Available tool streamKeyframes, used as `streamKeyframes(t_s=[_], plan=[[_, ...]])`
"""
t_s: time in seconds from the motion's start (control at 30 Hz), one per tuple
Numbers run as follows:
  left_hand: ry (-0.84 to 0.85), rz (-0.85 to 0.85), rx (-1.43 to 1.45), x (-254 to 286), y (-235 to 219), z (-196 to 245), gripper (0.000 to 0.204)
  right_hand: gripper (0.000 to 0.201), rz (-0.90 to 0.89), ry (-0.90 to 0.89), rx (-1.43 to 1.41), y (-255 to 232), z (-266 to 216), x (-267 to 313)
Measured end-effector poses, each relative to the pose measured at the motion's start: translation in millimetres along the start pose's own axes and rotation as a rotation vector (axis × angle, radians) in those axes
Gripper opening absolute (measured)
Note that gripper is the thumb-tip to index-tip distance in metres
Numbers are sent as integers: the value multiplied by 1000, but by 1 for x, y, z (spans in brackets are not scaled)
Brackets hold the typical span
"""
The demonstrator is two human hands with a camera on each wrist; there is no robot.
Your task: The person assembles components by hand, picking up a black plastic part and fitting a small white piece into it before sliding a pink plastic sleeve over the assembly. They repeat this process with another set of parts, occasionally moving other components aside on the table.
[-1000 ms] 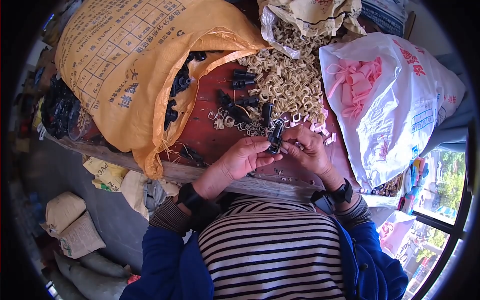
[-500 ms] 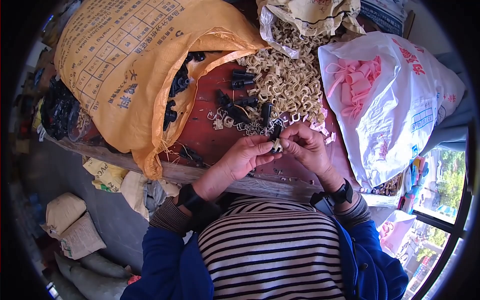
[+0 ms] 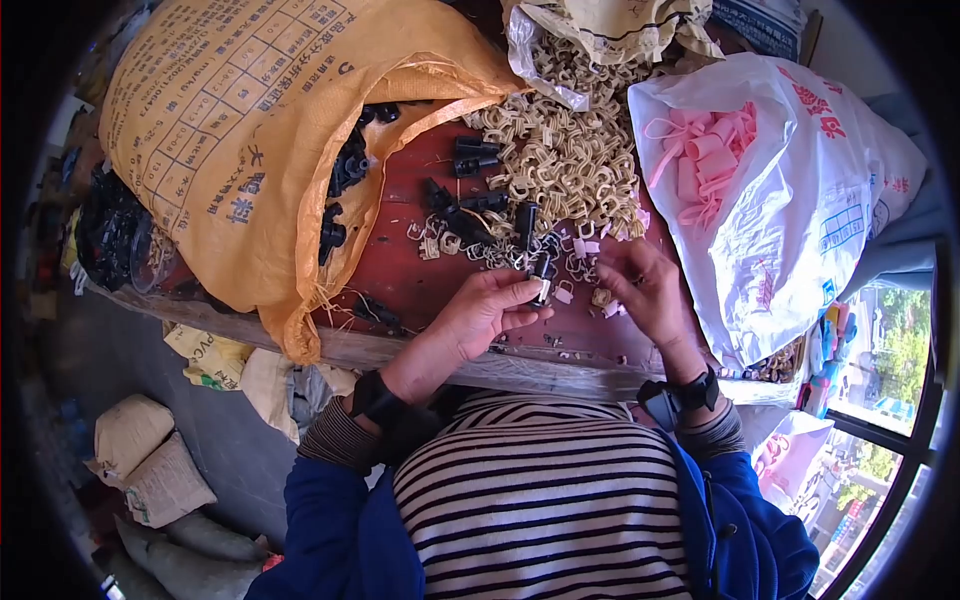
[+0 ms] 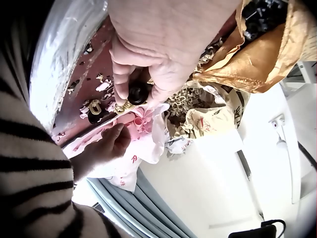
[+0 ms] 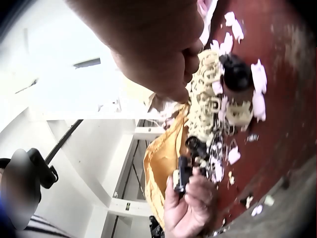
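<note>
My left hand (image 3: 478, 318) pinches a short black plastic tube fitting (image 3: 543, 268) between thumb and fingers, at the near side of the table. A cream clip (image 5: 176, 178) sits on the side of this fitting in the right wrist view. From the left wrist the fitting shows as a round black end (image 4: 138, 92). My right hand (image 3: 652, 298) is apart from it, to the right, low over the table, with its fingers loosely bent and nothing visible in them. Small pale pink clips (image 3: 585, 246) and a loose cream clip (image 3: 601, 297) lie close to its fingertips.
A heap of cream clips (image 3: 560, 150) spreads at the back, with several black fittings (image 3: 475, 165) left of it. An orange woven sack (image 3: 230, 170) of black parts stands left. A white bag (image 3: 790, 230) holding pink strips (image 3: 708, 165) stands right.
My right hand has left the fitting and moved right, toward the loose clips. A cream clip came into view on the fitting half a second ago. My left hand keeps its hold.
</note>
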State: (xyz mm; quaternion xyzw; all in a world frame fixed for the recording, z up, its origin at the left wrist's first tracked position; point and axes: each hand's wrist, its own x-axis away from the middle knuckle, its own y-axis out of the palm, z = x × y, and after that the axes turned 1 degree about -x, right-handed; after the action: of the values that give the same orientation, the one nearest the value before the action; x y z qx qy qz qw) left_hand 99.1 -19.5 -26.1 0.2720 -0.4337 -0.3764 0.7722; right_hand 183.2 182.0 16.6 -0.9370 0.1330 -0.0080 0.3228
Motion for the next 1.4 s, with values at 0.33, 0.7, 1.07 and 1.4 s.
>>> streamKeyframes(t_s=[0.33, 0.7, 1.07, 1.4], plan=[[11, 23, -46, -1, 5, -2, 15, 12, 103, -1, 570, -43, 77, 17], [22, 34, -33, 3, 12, -1, 18, 14, -70, 191, -201, -30, 36, 12], [50, 10, -59, 5, 17, 3, 24, 18, -306, 57, -675, 18, -26, 4], [56, 25, -98, 5, 19, 3, 25, 21, -174, -111, -349, 26, -27, 5]])
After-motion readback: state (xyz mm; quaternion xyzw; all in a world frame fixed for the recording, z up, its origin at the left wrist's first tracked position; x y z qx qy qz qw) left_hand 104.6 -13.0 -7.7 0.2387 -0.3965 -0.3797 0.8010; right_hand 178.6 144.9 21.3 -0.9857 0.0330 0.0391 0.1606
